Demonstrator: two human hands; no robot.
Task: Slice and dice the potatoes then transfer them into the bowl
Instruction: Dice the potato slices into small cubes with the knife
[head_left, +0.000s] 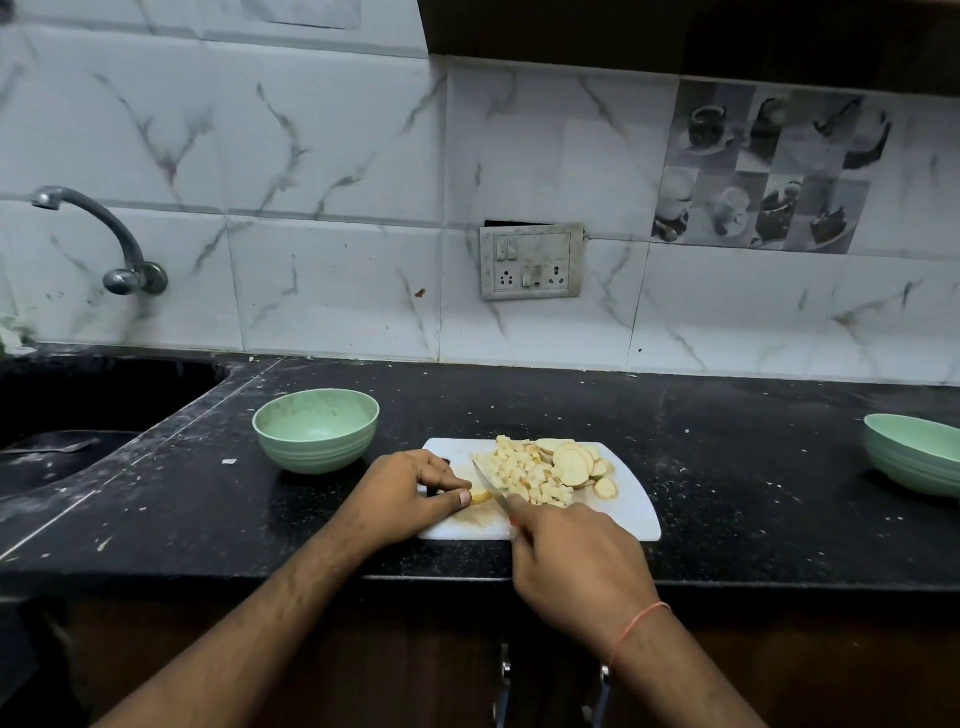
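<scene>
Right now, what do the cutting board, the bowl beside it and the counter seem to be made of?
White rounded-corner cutting board: probably plastic, thin, matt and evenly white, stained where the cutting goes on. Pale green ribbed bowl: matt and speckled, probably moulded plastic or a fibre composite; ceramic cannot be ruled out. Black countertop: polished stone by its look, likely granite, flecked and faintly glossy, with white smears.

— What stands behind the hands?
— A wall of white marbled tiles (332, 156), with a switch and socket plate (531, 262) straight beyond them.
— And to the sides?
— Far left, a curved metal tap (104, 234) over a dark sink (78, 415). Up right, a grey picture tile of cups (769, 171). The hands are over a speckled black counter (727, 493), with brown cupboards (363, 665) below them.
</scene>
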